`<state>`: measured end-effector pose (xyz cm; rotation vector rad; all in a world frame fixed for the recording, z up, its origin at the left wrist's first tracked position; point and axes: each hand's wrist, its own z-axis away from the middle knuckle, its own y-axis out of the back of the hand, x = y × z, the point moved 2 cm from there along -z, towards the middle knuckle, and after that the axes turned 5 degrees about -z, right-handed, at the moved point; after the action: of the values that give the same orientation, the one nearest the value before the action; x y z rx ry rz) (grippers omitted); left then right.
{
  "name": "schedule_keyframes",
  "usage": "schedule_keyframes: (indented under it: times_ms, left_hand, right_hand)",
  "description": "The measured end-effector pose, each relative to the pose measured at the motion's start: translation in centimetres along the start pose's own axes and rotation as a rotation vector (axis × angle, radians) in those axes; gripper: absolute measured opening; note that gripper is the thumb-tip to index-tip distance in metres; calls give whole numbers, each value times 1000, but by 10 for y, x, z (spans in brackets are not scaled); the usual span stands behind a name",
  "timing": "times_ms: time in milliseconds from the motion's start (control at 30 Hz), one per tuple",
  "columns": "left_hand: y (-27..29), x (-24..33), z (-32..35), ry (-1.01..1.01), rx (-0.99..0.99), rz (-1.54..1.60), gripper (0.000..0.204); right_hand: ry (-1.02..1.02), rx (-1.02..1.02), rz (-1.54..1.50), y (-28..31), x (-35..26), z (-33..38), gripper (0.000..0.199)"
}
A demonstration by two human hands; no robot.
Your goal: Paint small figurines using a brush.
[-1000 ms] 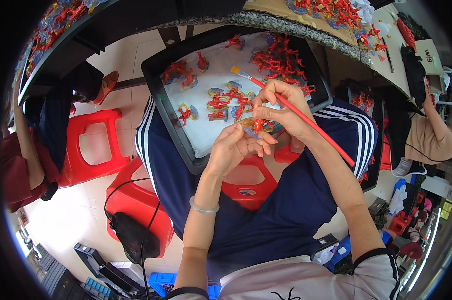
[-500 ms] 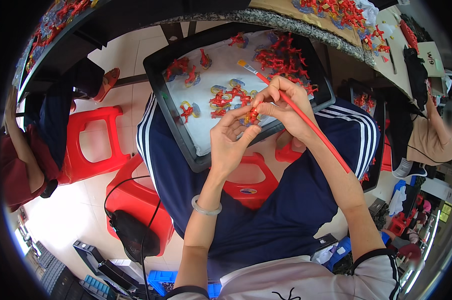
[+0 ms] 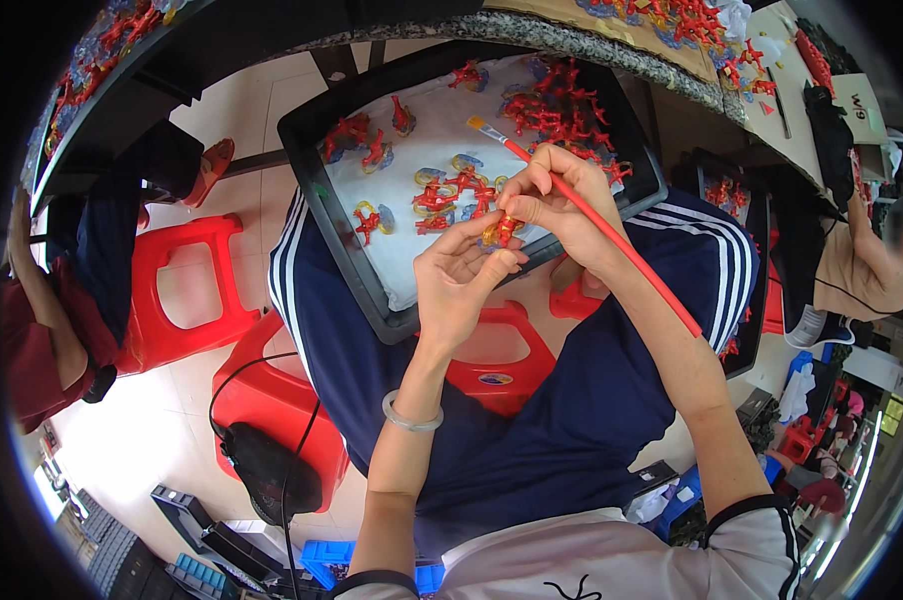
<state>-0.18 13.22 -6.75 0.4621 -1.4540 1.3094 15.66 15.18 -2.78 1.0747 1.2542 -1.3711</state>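
Observation:
Between the fingertips of my left hand [image 3: 457, 277] is a small red and yellow figurine [image 3: 505, 232], held over the near edge of a black tray [image 3: 364, 290]. My right hand [image 3: 569, 210] pinches the same figurine with thumb and forefinger. A red-handled paintbrush [image 3: 632, 258] also lies in that hand, its flat yellow bristles pointing up and left over the tray. On the tray's white cloth [image 3: 357, 185] several similar red figurines [image 3: 457, 192] on yellow and blue clear bases lie loose. A denser heap of them [image 3: 562, 115] fills the far right corner.
The tray rests across my knees. A stone-edged bench [image 3: 612, 55] with more figurines stands beyond it. Red stools [image 3: 197, 290] are at the left, one bearing a black bag [image 3: 267, 470] with a cord. Another person's arm [image 3: 47, 300] shows at far left, another person [image 3: 862, 265] at right.
The tray and the brush tip have shifted slightly left in view. Both hands keep hold of the figurine, its tilt changed a little.

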Motion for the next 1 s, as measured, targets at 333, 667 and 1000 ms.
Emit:
schedule_keyframes:
  times_ms: [333, 667, 1000]
  left_hand:
    - [-1, -2, -1, 4, -21, -1, 35]
    - [4, 13, -1, 116, -187, 89, 33]
    - [74, -3, -27, -215, 366, -1509, 42]
  right_hand:
    - [-75, 29, -4, 5, 2, -2, 33]
    - [92, 90, 367, 2, -57, 38, 30]
    - [103, 921, 1009, 263, -100, 273, 25]
